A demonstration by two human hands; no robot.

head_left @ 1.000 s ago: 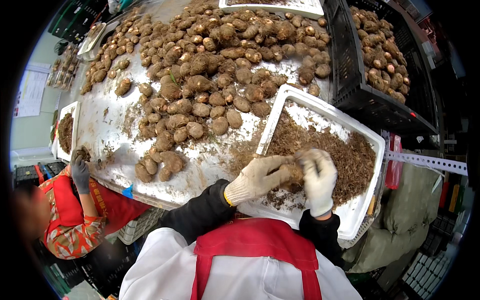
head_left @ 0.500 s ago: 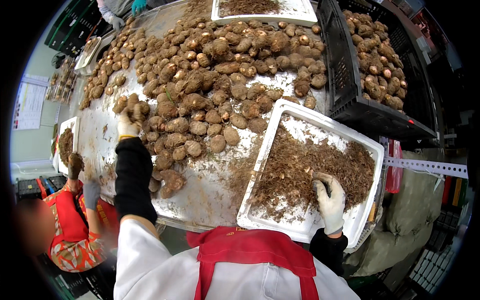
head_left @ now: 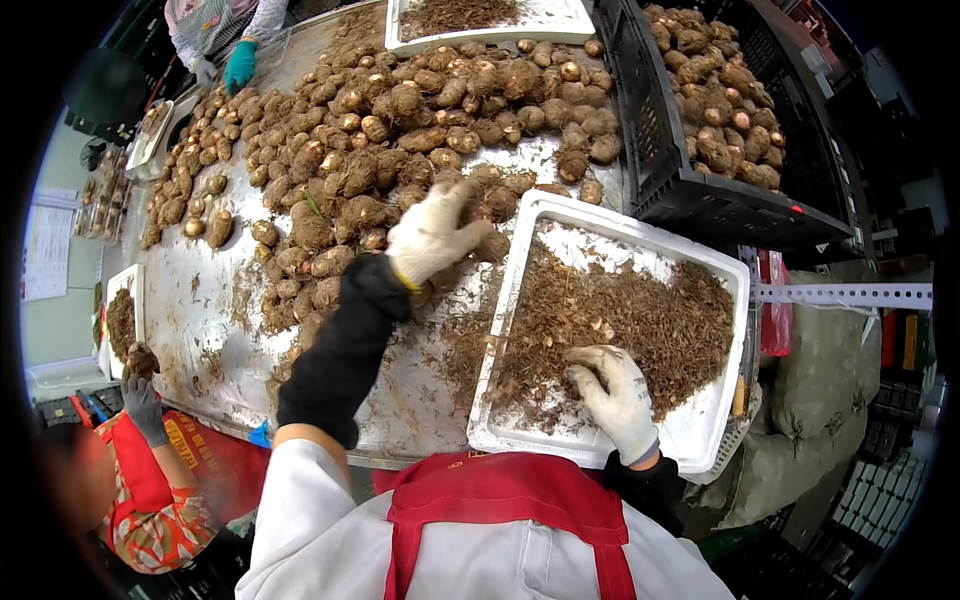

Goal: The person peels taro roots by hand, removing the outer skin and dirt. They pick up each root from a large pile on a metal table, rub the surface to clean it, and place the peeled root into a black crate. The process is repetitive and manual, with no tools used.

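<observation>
Left hand [head_left: 435, 232] has moved rightward over tubers [head_left: 405, 102].

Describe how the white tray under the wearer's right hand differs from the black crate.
Colour: the tray is white, while the crate is black.
Walls: the tray's sides are low and solid; the crate's are tall, with openings.
Contents: the tray holds loose brown shreds, the crate a heap of brown tubers.
Shared: both are open at the top.

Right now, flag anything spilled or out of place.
Brown fibrous scraps lie on the metal table left of the white tray under the right hand; they look spilled, since that tray holds similar scraps.
</observation>
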